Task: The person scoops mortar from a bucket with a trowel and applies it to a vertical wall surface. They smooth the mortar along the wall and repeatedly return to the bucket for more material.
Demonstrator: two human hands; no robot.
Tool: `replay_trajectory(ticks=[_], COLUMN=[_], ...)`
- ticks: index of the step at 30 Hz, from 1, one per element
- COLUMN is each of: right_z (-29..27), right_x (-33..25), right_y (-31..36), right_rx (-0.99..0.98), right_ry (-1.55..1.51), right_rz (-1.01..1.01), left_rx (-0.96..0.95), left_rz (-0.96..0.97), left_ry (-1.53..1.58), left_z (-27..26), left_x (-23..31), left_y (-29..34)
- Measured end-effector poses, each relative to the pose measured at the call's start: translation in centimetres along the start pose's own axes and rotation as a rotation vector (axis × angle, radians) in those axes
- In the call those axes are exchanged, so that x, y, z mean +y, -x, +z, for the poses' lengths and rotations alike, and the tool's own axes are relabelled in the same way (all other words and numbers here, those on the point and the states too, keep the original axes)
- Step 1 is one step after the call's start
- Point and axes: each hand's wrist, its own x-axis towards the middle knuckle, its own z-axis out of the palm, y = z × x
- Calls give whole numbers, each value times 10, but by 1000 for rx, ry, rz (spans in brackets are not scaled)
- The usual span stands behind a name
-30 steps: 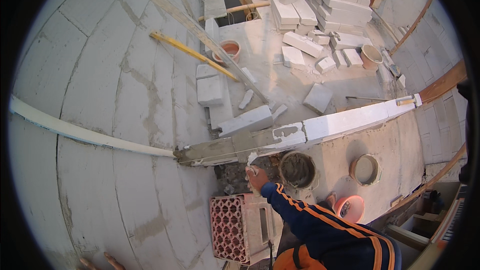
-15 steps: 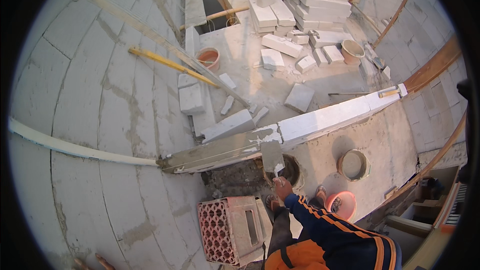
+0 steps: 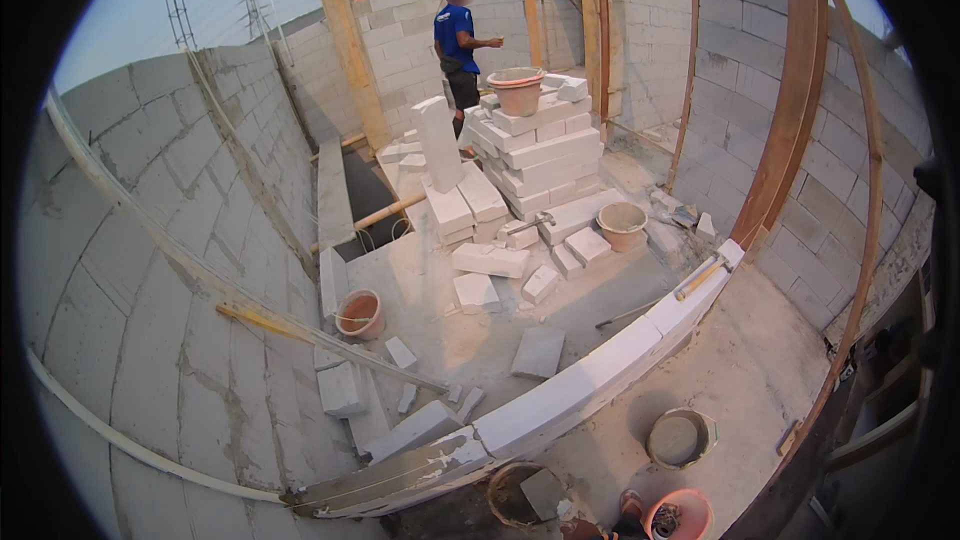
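At the lower edge, only a sliver of my right hand (image 3: pixel 582 532) shows, closed on a trowel. The flat grey blade of the trowel (image 3: pixel 543 493) lies over the right side of a round bucket (image 3: pixel 505 496); whether it touches what is inside, I cannot tell. Just beyond the bucket runs a low wall of white blocks (image 3: pixel 570 395). Its left stretch is coated with grey mortar (image 3: pixel 385 478). My left hand is outside the picture.
Near my foot (image 3: pixel 630 502) stand a pink bucket (image 3: pixel 705 518) and a mortar bucket (image 3: pixel 712 437). Beyond the low wall are stacked blocks (image 3: pixel 545 155), loose blocks, a hammer (image 3: pixel 540 221) and a floor opening (image 3: pixel 372 202). A person in blue (image 3: pixel 457 35) stands behind the stack.
My view has tilted upward, bringing the far walls and the other person into sight. My right hand and trowel now sit at the lower edge. Fingers at the lower left have left the picture.
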Motion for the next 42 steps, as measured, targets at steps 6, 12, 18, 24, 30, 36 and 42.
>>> replay_trajectory(ticks=[6,12,18,24,30,36,42], right_z=[-143,-227,-273,-211,-172,-188,-267], right_x=[166,274,344,411,456,465,375], right_y=[-5,-91,-195,-278,-255,-170,-76], right_rx=[324,397,138,278,495,512,401], right_ry=[116,199,176,33,-310,-493,-427], right_rz=[315,716,683,590,508,274,47], left_rx=[-854,-1445,-1610,-1516,-1483,-1361,-1463], left_rz=[130,343,255,331,423,392,191], left_ry=[506,255,-6,-152,1,191,289], left_z=[5,-29,-50,-63,-53,-39,-47], left_x=[129,154,132,163,181,201,245], left_y=[211,325,331,356,353,334,326])
